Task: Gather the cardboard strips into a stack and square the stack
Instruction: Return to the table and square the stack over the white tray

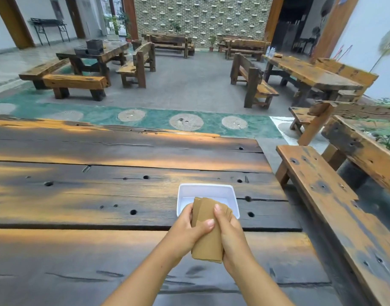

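Note:
A stack of brown cardboard strips (206, 237) is held above the dark wooden table (101, 195), long side pointing away from me. My left hand (189, 230) grips its left edge, thumb lying across the top. My right hand (229, 235) clasps the right edge, thumb on top as well. The far ends of the strips fan out slightly and are uneven. They reach over the near rim of a white rectangular tray (206, 188), which looks bare inside.
The table's right edge runs close by, with a wooden bench (335, 206) beyond it. Past the far table edge lie a green floor strip and more wooden tables and benches.

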Motion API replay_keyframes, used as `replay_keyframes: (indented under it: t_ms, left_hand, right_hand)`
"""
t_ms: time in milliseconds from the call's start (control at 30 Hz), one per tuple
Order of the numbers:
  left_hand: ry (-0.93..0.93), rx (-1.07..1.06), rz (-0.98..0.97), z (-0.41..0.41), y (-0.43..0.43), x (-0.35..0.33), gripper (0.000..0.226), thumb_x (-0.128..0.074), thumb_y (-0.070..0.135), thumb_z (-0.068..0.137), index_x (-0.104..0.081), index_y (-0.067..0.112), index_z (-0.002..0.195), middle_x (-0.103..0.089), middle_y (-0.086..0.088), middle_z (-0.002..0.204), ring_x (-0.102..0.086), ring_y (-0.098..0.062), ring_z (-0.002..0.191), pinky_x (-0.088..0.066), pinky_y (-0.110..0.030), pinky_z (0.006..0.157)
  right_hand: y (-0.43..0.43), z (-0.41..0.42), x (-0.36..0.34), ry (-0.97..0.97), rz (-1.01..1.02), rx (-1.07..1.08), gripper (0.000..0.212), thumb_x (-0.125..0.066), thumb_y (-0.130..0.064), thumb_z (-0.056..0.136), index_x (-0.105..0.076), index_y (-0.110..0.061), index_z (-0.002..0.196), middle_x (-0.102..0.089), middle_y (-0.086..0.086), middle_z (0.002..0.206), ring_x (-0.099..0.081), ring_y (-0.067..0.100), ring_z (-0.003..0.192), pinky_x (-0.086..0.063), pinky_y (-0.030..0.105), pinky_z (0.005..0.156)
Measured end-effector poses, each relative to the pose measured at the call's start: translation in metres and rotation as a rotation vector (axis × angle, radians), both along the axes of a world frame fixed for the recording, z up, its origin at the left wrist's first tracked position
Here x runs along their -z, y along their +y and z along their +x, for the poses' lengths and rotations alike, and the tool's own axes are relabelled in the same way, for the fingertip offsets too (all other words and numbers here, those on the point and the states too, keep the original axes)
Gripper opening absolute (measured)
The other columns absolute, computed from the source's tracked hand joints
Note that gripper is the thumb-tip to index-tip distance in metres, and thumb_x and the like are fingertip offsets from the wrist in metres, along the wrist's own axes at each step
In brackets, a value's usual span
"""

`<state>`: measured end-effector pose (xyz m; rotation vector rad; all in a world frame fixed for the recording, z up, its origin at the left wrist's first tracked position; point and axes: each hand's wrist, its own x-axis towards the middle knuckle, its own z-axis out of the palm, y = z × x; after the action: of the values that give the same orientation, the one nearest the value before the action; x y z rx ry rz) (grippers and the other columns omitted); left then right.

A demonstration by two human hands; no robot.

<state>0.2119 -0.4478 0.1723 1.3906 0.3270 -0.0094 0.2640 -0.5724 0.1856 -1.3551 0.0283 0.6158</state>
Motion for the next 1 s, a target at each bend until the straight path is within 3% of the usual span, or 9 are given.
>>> replay_keyframes:
  t_ms: [100, 233, 400, 500, 633, 700, 833, 1000]
  left_hand:
    - [-0.02, 0.009, -0.025, 0.002, -0.009, -0.001, 0.053, -0.077, 0.036, 0.084, -0.054, 0.033, 0.132, -0.073, 0.009, 0.122, -0.07, -0.012, 0.114, -0.058, -0.029, 0.087]
    - [-0.013, -0.006, 0.019, 0.008, -0.018, -0.006, 0.052, -0.069, 0.042, 0.08, -0.052, 0.046, 0.129, -0.076, 0.012, 0.114, -0.073, -0.013, 0.106, -0.06, -0.038, 0.091]
    - [0.012, -0.003, 0.015, 0.004, -0.016, -0.009, 0.059, -0.073, 0.048, 0.075, -0.05, 0.041, 0.129, -0.077, 0.01, 0.11, -0.075, -0.013, 0.101, -0.062, -0.035, 0.084]
    - [-0.018, -0.011, -0.037, 0.002, -0.015, -0.012, 0.052, -0.074, 0.042, 0.079, -0.054, 0.043, 0.127, -0.077, 0.007, 0.113, -0.074, -0.016, 0.104, -0.062, -0.036, 0.083]
    - [-0.043, -0.066, -0.118, -0.001, -0.022, -0.017, 0.044, -0.076, 0.034, 0.081, -0.062, 0.043, 0.122, -0.077, 0.003, 0.115, -0.075, -0.019, 0.102, -0.06, -0.032, 0.075]
    - [-0.044, -0.09, -0.088, -0.001, -0.022, -0.016, 0.044, -0.073, 0.036, 0.08, -0.06, 0.044, 0.122, -0.077, 0.004, 0.113, -0.075, -0.018, 0.102, -0.062, -0.034, 0.076]
    - [-0.065, -0.08, -0.051, -0.003, -0.02, -0.018, 0.048, -0.069, 0.032, 0.081, -0.055, 0.039, 0.126, -0.076, 0.004, 0.112, -0.075, -0.018, 0.102, -0.063, -0.036, 0.081]
    - [-0.064, -0.032, 0.027, -0.006, -0.016, -0.023, 0.046, -0.074, 0.038, 0.08, -0.056, 0.044, 0.122, -0.076, 0.007, 0.109, -0.075, -0.015, 0.098, -0.06, -0.026, 0.072]
  right_hand:
    - [0.002, 0.001, 0.002, -0.063, -0.061, 0.034, 0.029, -0.063, -0.041, 0.091, -0.072, -0.021, 0.11, -0.08, 0.007, 0.1, -0.078, 0.026, 0.093, -0.061, 0.055, 0.086]
    - [0.004, 0.003, 0.007, -0.146, -0.133, 0.001, 0.04, -0.059, -0.045, 0.076, -0.066, -0.028, 0.112, -0.079, -0.005, 0.098, -0.075, 0.011, 0.091, -0.059, 0.034, 0.082]
    - [0.001, 0.007, 0.005, -0.19, -0.2, -0.098, 0.035, -0.051, -0.039, 0.077, -0.063, -0.034, 0.109, -0.077, -0.009, 0.093, -0.074, 0.009, 0.086, -0.06, 0.038, 0.082]
    - [0.002, 0.006, -0.002, -0.243, -0.193, -0.105, 0.032, -0.05, -0.037, 0.079, -0.061, -0.036, 0.109, -0.076, -0.009, 0.094, -0.073, 0.007, 0.086, -0.058, 0.031, 0.077]
    - [0.004, 0.005, -0.011, -0.244, -0.162, -0.139, 0.054, -0.048, -0.039, 0.079, -0.044, -0.047, 0.132, -0.073, -0.013, 0.11, -0.07, 0.007, 0.1, -0.055, 0.028, 0.085]
    - [0.004, 0.006, -0.015, -0.246, -0.168, -0.179, 0.068, -0.047, -0.04, 0.077, -0.029, -0.059, 0.14, -0.074, -0.023, 0.103, -0.07, -0.001, 0.095, -0.053, 0.024, 0.082]
    - [0.001, 0.01, -0.019, -0.31, -0.202, -0.238, 0.071, -0.047, -0.037, 0.077, -0.032, -0.057, 0.143, -0.073, -0.026, 0.095, -0.069, -0.007, 0.085, -0.05, 0.012, 0.071]
    - [-0.001, 0.009, -0.016, -0.248, -0.175, -0.264, 0.064, -0.05, -0.036, 0.076, -0.038, -0.051, 0.138, -0.071, -0.013, 0.109, -0.071, 0.004, 0.091, -0.054, 0.023, 0.078]
